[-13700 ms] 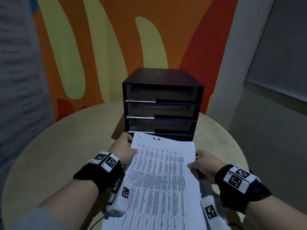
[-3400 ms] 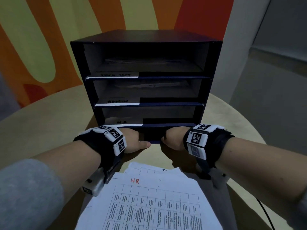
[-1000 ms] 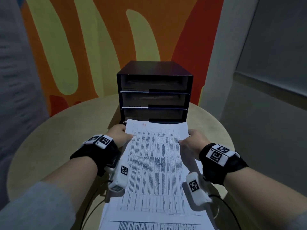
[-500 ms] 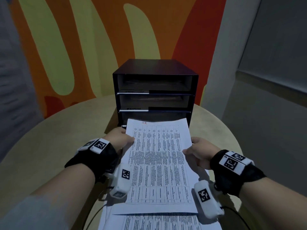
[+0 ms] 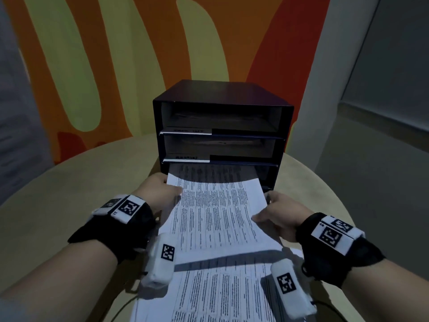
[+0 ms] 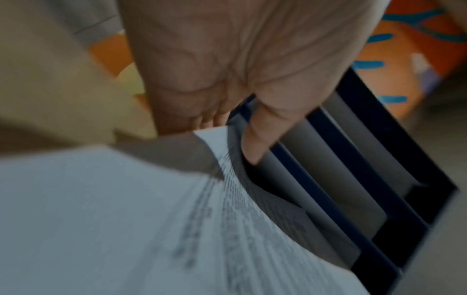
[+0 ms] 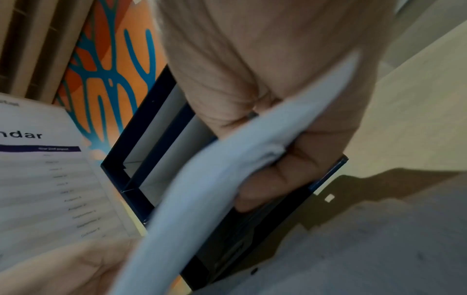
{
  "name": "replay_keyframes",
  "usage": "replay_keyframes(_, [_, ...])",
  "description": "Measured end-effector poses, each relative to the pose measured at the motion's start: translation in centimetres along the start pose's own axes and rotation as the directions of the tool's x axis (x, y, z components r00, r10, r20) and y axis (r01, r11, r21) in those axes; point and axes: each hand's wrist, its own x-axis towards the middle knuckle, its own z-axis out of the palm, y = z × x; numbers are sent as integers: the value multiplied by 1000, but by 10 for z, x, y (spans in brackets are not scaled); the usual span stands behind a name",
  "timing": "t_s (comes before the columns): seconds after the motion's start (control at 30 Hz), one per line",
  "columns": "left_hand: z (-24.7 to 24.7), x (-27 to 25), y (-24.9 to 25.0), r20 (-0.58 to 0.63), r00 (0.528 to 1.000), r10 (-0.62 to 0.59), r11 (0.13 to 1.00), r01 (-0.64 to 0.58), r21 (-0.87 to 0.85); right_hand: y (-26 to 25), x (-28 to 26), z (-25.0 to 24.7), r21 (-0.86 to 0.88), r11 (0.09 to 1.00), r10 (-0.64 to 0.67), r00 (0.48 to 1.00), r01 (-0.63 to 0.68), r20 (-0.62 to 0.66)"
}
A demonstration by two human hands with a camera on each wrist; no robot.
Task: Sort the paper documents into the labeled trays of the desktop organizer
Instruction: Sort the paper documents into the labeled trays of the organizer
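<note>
Tray labels on the dark blue three-tier desktop organizer point(image 5: 222, 126) too blurry to read; "ndar" legible on a loose page point(image 7: 38, 169). Round beige table point(image 5: 69, 182), orange-yellow mural wall point(image 5: 92, 54). Left hand point(image 5: 160, 191) & right hand point(image 5: 281, 212) fingers pinch the white printed table sheet point(image 5: 216, 205) by its side edges, front end inside bottom tray just beyond fingers.

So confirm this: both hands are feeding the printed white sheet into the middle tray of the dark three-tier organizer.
Wrong tray. Both hands, left hand and right hand, are feeding the printed white sheet into the bottom tray of the dark three-tier organizer, not the middle; the head view shows this.
</note>
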Motion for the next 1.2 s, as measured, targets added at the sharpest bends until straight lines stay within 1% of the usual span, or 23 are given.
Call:
replay_keyframes(0.03, [0, 1, 0, 39, 999, 21, 992, -25, 120, -1, 4, -1, 29, 1000, -9, 999, 10, -53])
replay_keyframes(0.07, [2, 2, -2, 66, 997, 35, 959, -53, 279, -4, 4, 0, 71, 997, -3, 996, 10, -90])
replay_keyframes(0.1, [4, 2, -4, 68, 996, 59, 902, -83, 423, -5, 5, 0, 123, 992, 3, 994, 11, -112])
replay_keyframes(0.13, [9, -1, -6, 67, 992, 105, 853, -124, 508, -7, 6, 0, 162, 987, 14, 992, 7, -127])
replay_keyframes(0.17, [13, -6, -5, 88, 984, 157, 817, -179, 548, -9, 6, 0, 190, 982, 19, 989, 9, -147])
replay_keyframes(0.23, [22, -19, -1, 215, 948, 234, 760, -316, 568, -15, 6, 1, 227, 974, 25, 986, 13, -163])
replay_keyframes(0.3, [30, -27, 3, 356, 914, 196, 694, -386, 608, -18, 7, 1, 261, 965, 43, 983, 5, -180])
replay_keyframes(0.33, [34, -27, 3, 378, 910, 169, 663, -389, 640, -19, 8, 1, 265, 964, 47, 981, 4, -188])
replay_keyframes(0.37, [37, -25, 3, 364, 919, 153, 628, -375, 682, -19, 8, 1, 269, 963, 47, 980, 6, -193])
replay_keyframes(0.43, [44, -21, 4, 273, 948, 164, 558, -317, 767, -19, 8, 0, 287, 958, 47, 983, 7, -179])
replay_keyframes(0.5, [49, -15, 7, 221, 959, 176, 547, -282, 789, -20, 9, 0, 286, 958, 27, 985, 22, -169])
replay_keyframes(0.53, [51, -13, 9, 218, 961, 172, 549, -277, 788, -21, 8, 1, 247, 968, -3, 984, 48, -178])
replay_keyframes(0.57, [52, -10, 10, 216, 961, 173, 547, -276, 790, -22, 7, 1, 150, 985, -50, 979, 81, -198])
replay_keyframes(0.63, [53, -5, 12, 204, 961, 187, 530, -273, 803, -28, -3, 0, -161, 979, -158, 965, 125, -209])
replay_keyframes(0.7, [55, 1, 13, 208, 955, 210, 498, -287, 818, -35, -15, -1, -406, 899, -261, 945, 164, -196])
replay_keyframes(0.77, [57, 6, 14, 203, 955, 217, 488, -286, 825, -43, -25, 0, -557, 812, -325, 928, 176, -182])
replay_keyframes(0.8, [58, 8, 14, 191, 958, 215, 491, -276, 826, -46, -29, 2, -650, 744, -345, 922, 154, -177])
replay_keyframes(0.87, [60, 11, 18, 157, 966, 205, 488, -240, 839, -51, -33, 7, -810, 572, -386, 914, 128, -128])
replay_keyframes(0.93, [61, 12, 26, 118, 975, 189, 493, -198, 847, -51, -35, 13, -887, 431, -448, 892, 167, -50])
replay_keyframes(1.0, [64, 11, 36, 74, 980, 186, 512, -161, 844, -51, -37, 20, -925, 318, -525, 851, 208, 11])
replay_keyframes(1.07, [69, 8, 44, 34, 972, 232, 524, -154, 838, -52, -36, 26, -956, 219, -583, 812, 195, 32])
replay_keyframes(1.13, [76, 2, 50, 13, 945, 327, 547, -201, 813, -55, -33, 28, -970, 176, -592, 806, 166, 30])
replay_keyframes(1.2, [82, -6, 53, 38, 911, 410, 556, -282, 782, -58, -29, 26, -977, 157, -558, 829, 145, 34])
